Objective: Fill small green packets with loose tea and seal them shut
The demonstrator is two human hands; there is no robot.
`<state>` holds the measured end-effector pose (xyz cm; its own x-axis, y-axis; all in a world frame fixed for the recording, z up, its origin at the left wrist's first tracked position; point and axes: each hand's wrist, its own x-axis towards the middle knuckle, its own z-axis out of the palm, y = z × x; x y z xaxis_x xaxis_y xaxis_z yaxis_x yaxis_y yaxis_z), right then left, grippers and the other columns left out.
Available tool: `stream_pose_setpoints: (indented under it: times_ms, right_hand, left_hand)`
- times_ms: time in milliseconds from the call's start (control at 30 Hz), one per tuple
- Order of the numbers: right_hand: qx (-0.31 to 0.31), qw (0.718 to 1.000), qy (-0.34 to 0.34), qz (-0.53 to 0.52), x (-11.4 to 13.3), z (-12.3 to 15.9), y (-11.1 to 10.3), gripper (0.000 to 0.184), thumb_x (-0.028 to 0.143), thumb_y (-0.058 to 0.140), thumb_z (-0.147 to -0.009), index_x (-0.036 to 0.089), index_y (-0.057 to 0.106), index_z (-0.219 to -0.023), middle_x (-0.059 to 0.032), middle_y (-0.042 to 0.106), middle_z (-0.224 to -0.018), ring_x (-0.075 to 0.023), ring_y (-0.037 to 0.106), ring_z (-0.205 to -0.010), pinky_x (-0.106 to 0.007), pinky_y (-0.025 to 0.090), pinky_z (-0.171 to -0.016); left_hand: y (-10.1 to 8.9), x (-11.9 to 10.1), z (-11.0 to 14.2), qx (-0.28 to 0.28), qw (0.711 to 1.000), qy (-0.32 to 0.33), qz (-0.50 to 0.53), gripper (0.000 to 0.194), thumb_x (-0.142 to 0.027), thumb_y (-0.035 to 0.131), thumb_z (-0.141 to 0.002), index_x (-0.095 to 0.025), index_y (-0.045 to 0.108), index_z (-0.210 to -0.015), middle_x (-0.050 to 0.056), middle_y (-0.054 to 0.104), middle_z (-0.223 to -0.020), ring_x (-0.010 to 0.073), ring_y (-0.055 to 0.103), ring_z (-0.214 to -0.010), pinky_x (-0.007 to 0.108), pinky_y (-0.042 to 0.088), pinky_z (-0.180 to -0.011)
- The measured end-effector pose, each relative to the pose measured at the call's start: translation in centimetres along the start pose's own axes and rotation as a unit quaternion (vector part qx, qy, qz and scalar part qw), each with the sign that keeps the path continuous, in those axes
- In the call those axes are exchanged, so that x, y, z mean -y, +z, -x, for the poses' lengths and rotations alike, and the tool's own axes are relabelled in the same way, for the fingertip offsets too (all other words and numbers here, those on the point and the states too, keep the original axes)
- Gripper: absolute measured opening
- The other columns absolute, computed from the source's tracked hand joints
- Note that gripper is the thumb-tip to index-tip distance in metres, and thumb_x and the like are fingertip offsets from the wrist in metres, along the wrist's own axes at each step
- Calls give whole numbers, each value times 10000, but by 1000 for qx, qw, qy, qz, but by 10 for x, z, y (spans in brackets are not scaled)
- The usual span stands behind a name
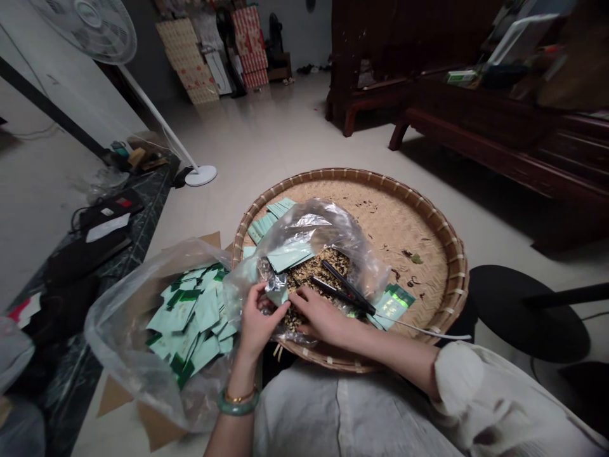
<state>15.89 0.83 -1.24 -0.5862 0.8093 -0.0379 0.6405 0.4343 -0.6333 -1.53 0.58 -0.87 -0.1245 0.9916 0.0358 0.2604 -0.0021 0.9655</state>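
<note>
Low over a round woven bamboo tray (404, 219), a person works at a clear plastic bag (333, 219) of loose dried tea (314, 276) — the left hand (259, 320) pinches a small silvery sachet (276, 293) between thumb and fingertips, just above the tea. The right hand (321, 315) lies on the tea, fingers pressed together, just beside a black tong-like sealer (342, 291) trailing a white cord (428, 332). Pale green sachets (183, 317) heap in a second bag (124, 343) to the left — partly over the tray's rim.
</note>
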Motion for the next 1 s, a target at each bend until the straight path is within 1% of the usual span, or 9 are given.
stream_pose_setpoints:
  times_ms: [67,167,367,500,633,733,800,900,1000]
  right_hand:
    - [-8,1000,-19,11,2,-2,4,413,103,640,-747,157,564,-1150,-114,533,-1091,-232,547,-951,-339,468,-811]
    - [-15,1000,-27,-4,-2,-5,5,286,75,616,-747,137,633,-1026,-106,579,-1007,-224,566,-893,-316,468,-770]
    - [-68,986,25,-151,-16,-8,-10,246,49,642,-709,160,693,-923,-39,688,-889,-168,622,-799,-265,461,-754]
    - [-108,964,79,-228,-27,-7,-23,173,151,675,-700,176,717,-867,-7,712,-790,-159,629,-725,-262,466,-696]
    - [-118,935,80,-324,-30,-5,-45,149,219,687,-693,148,705,-823,-26,713,-772,-146,630,-671,-258,485,-632]
    - [-164,923,50,-345,-19,-6,-64,175,259,705,-698,155,698,-837,-46,722,-827,-158,657,-725,-284,519,-677]
    - [-222,917,23,-332,-8,-8,-71,164,256,697,-723,169,697,-862,-58,723,-881,-174,671,-796,-304,537,-716]
    - [-313,910,-59,-264,7,-13,-69,119,221,661,-778,185,689,-888,-79,713,-968,-196,666,-924,-320,554,-767]
    - [-349,910,-164,-150,13,-18,-56,110,172,588,-845,170,676,-911,-120,696,-1024,-198,653,-988,-332,546,-836]
  left_hand:
    - [0,0,0,4,1000,5,8,473,-275,758,-634,-181,516,-1030,53,649,-970,163,658,-817,284,540,-740]
    - [0,1,-1,6,1000,7,12,467,-268,754,-640,-183,513,-1031,51,650,-967,155,658,-796,273,543,-717]
    - [0,5,0,10,1000,10,-7,483,-294,758,-645,-176,513,-1045,63,637,-982,151,647,-774,274,536,-710]
    - [2,7,0,21,999,33,-36,484,-294,751,-660,-180,527,-1073,75,619,-1043,177,639,-859,293,527,-751]
    - [4,7,1,39,997,47,-53,488,-277,747,-668,-190,535,-1099,75,608,-1078,185,631,-890,302,523,-767]
    - [7,4,1,48,995,62,-64,470,-264,739,-675,-188,547,-1096,77,613,-1079,187,627,-882,311,520,-766]
    - [11,1,2,48,994,71,-66,454,-249,734,-673,-188,557,-1087,76,616,-1082,196,624,-901,311,518,-759]
    - [18,-2,4,47,995,62,-55,446,-236,733,-661,-190,567,-1072,72,620,-1071,197,629,-890,302,517,-732]
    - [24,0,4,41,997,48,-40,449,-240,734,-657,-192,560,-1068,69,615,-1061,192,627,-880,296,515,-728]
